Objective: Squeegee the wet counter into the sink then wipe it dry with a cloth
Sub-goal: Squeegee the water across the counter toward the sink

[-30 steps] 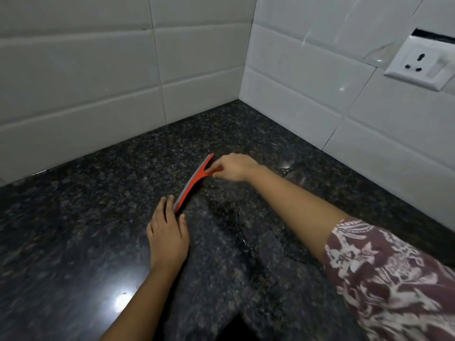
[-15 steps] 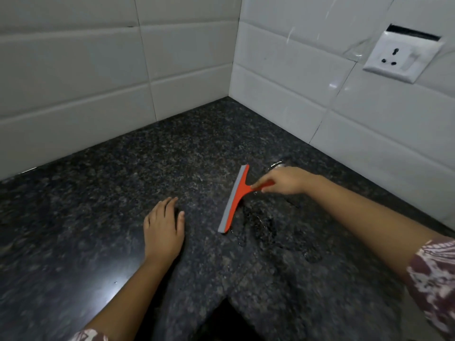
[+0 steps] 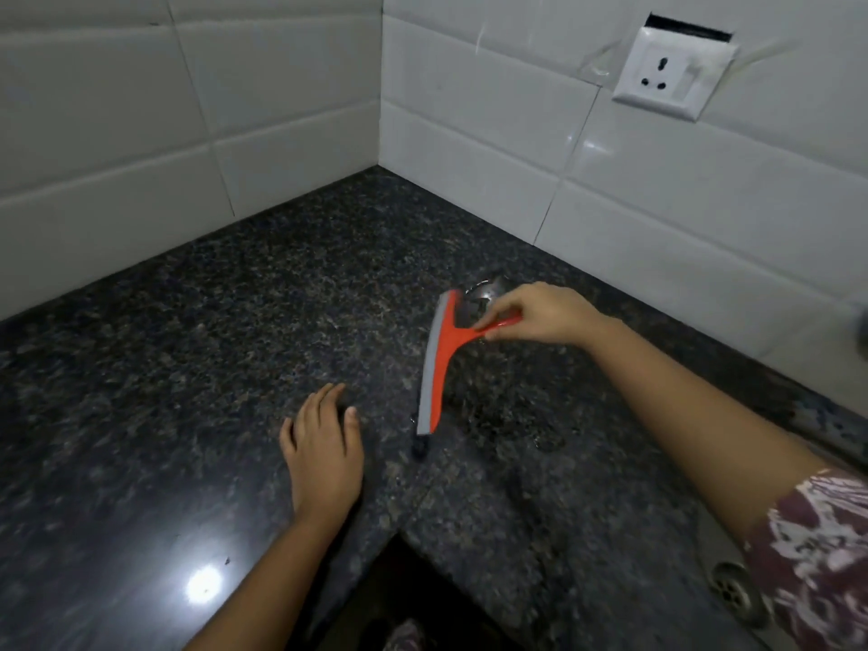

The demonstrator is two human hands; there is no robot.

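One right hand (image 3: 540,314) grips the unlabelled squeegee (image 3: 439,364).

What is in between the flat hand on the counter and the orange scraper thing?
Nothing but bare dark counter, seen in the head view. The left hand lies flat, apart from the squeegee that the right hand holds.

We see only the front of the squeegee (image 3: 439,364) handle; the rest is hidden inside the right hand (image 3: 540,317), so we cannot tell how long it is. Right of the squeegee, the sink (image 3: 732,589) is cut off by the frame's edge and partly covered by the patterned sleeve (image 3: 817,561), leaving only a drain and a sliver of basin. A blurred grey shape (image 3: 860,331) at the right edge is too smeared to name. Below the squeegee, the dark gap (image 3: 404,584) under the counter (image 3: 188,368) shows nothing we can make out.
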